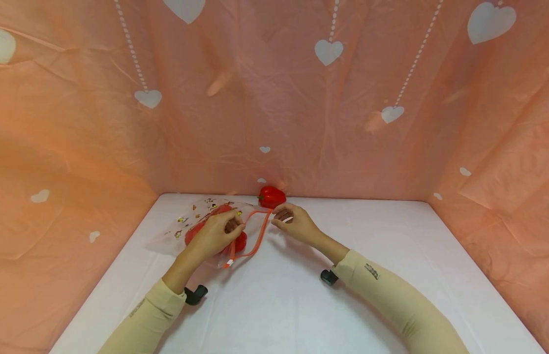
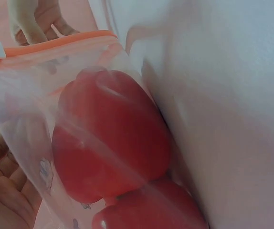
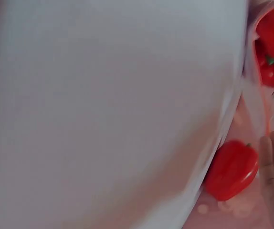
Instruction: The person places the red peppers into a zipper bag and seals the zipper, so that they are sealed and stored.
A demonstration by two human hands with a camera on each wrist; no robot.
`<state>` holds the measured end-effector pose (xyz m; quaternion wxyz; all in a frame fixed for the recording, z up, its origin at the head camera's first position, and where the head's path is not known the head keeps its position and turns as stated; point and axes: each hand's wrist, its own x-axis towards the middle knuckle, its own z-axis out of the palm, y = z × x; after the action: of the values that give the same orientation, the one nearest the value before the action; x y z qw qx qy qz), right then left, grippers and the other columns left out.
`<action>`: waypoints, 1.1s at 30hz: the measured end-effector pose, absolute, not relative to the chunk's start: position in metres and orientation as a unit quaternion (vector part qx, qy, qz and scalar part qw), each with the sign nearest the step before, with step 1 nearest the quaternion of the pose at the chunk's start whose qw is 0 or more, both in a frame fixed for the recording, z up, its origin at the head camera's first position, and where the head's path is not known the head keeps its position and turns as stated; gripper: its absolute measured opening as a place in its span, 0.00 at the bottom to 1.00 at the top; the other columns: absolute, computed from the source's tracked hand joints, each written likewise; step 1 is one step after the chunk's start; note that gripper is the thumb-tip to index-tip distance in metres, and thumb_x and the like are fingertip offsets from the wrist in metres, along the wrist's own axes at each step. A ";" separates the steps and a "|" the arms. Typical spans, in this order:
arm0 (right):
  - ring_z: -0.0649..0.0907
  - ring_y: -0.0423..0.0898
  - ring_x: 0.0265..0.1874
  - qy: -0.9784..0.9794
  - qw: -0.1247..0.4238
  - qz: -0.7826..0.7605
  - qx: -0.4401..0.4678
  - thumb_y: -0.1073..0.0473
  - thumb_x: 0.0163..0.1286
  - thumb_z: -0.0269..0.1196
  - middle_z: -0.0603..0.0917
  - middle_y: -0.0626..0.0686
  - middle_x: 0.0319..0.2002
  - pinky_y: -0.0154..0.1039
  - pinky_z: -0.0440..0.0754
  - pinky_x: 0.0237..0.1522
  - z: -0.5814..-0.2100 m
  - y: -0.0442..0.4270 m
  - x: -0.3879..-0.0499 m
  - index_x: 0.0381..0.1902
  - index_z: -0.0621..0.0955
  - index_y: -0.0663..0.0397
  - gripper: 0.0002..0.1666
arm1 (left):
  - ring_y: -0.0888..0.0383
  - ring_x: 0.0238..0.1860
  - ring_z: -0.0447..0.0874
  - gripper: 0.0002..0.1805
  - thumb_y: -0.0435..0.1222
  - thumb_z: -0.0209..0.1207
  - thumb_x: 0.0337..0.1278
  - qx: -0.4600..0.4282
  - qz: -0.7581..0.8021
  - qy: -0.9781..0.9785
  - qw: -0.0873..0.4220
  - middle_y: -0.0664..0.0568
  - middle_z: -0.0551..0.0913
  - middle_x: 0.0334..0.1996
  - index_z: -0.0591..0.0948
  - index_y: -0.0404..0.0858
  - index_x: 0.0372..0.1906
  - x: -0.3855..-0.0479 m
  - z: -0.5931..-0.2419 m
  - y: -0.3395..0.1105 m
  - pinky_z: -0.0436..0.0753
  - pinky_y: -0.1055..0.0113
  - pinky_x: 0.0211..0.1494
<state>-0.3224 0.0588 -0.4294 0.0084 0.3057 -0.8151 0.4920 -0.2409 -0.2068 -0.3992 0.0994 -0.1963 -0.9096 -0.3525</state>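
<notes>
A clear zip bag with an orange zip edge and small printed figures lies on the left, its mouth gaping to the right. Inside are red bell peppers, two of them plain in the left wrist view. My left hand is over the bag and pinches its orange rim near the mouth. On the other side, my right hand has its fingertips at the bag's far corner, with thumb and fingers apart. Its fingers look straight in the right wrist view. Another red bell pepper lies outside the bag, just beyond my right hand.
The white tabletop meets a pink-orange sheet with white hearts at the back and both sides. A white zip slider sits at the near corner of the bag. Dark wrist cameras hang under both forearms.
</notes>
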 end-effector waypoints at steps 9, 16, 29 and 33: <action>0.87 0.62 0.50 -0.824 0.071 0.461 0.320 0.65 0.70 0.74 0.87 0.65 0.52 0.58 0.88 0.52 -0.428 0.068 -0.350 0.57 0.81 0.67 0.21 | 0.61 0.35 0.84 0.03 0.34 0.69 0.71 -0.196 -0.353 -0.910 0.097 0.57 0.87 0.34 0.85 0.40 0.42 -0.241 -0.399 -0.207 0.86 0.64 0.43; 0.81 0.67 0.60 -0.852 0.059 0.410 0.319 0.64 0.70 0.73 0.82 0.68 0.61 0.60 0.84 0.60 -0.421 0.067 -0.365 0.65 0.77 0.71 0.30 | 0.61 0.35 0.84 0.04 0.35 0.69 0.71 -0.195 -0.353 -0.909 0.100 0.57 0.87 0.33 0.85 0.40 0.42 -0.241 -0.399 -0.207 0.86 0.65 0.42; 0.77 0.65 0.69 -0.883 0.029 0.369 0.290 0.63 0.71 0.74 0.76 0.66 0.72 0.56 0.75 0.72 -0.424 0.055 -0.388 0.76 0.69 0.69 0.42 | 0.61 0.34 0.83 0.03 0.35 0.69 0.71 -0.193 -0.350 -0.912 0.096 0.57 0.86 0.33 0.86 0.40 0.43 -0.240 -0.399 -0.206 0.85 0.65 0.42; 0.76 0.63 0.70 -0.886 0.016 0.372 0.275 0.62 0.71 0.74 0.76 0.64 0.73 0.58 0.75 0.73 -0.426 0.053 -0.393 0.78 0.67 0.63 0.43 | 0.61 0.34 0.83 0.03 0.35 0.69 0.71 -0.189 -0.347 -0.914 0.097 0.57 0.86 0.33 0.86 0.40 0.43 -0.239 -0.399 -0.207 0.85 0.66 0.41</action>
<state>-0.3928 0.0526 -0.4265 0.0157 0.2747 -0.8865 0.3721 -0.2393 -0.2070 -0.3993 0.0970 -0.1890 -0.9136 -0.3467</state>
